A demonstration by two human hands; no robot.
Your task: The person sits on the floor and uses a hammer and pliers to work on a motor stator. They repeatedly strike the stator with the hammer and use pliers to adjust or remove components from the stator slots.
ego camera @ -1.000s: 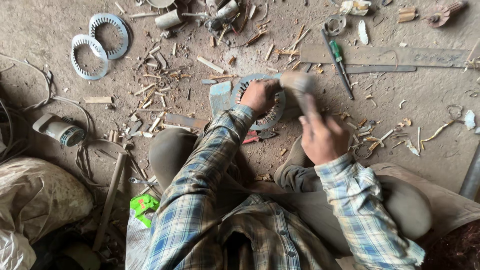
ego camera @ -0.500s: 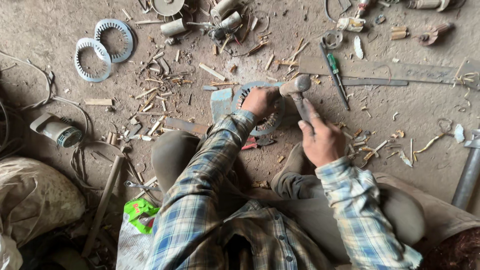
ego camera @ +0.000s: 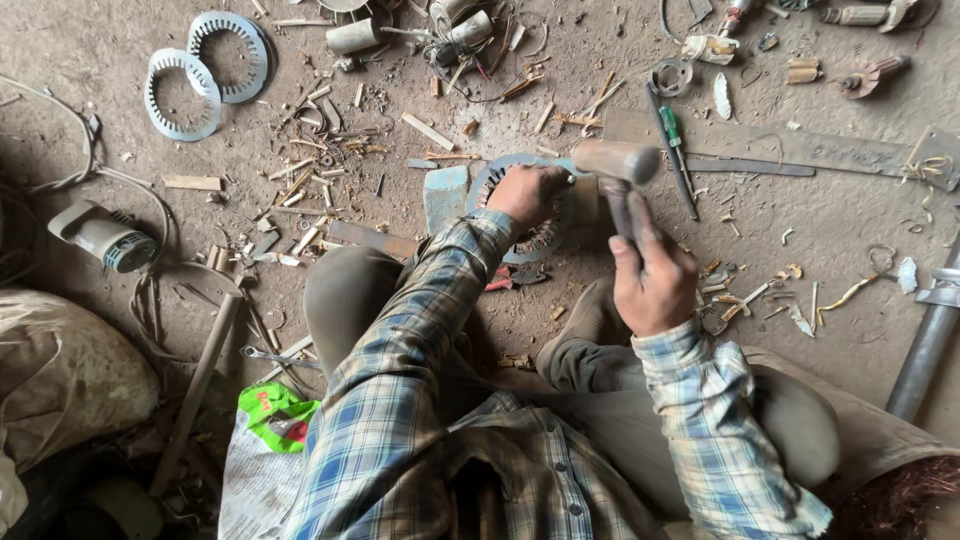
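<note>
The dirt floor (ego camera: 860, 220) fills the view, strewn with wood chips, wire offcuts and metal scrap. A long flat metal bar (ego camera: 800, 150) lies across its upper right, and a grey pipe (ego camera: 925, 345) slants in at the right edge. At the far left sits a small power tool (ego camera: 105, 238) with its cable looping away, and near the top left two toothed steel rings (ego camera: 205, 75) lie side by side, just overlapping. A green-handled screwdriver (ego camera: 672, 135) rests beside the bar.

The person sits on the floor, knees drawn up, with a ring-shaped stator core (ego camera: 525, 215) flat on the ground just ahead of them, a blue-grey block (ego camera: 446, 195) touching its left side. The left hand (ego camera: 527, 192) is closed over the top of the core, pinning it; whether it also grips a punch or chisel there is hidden under the fingers. The right hand (ego camera: 652, 285) is wrapped firmly round the handle of a hammer (ego camera: 620, 165), whose head hangs above the core's right rim, close to the left hand.

To do this well, I judge the core should stay flat and braced against the block so it cannot skid. Blows should be short and square, landing clear of the holding fingers, with the grip low on the handle for control.
</note>
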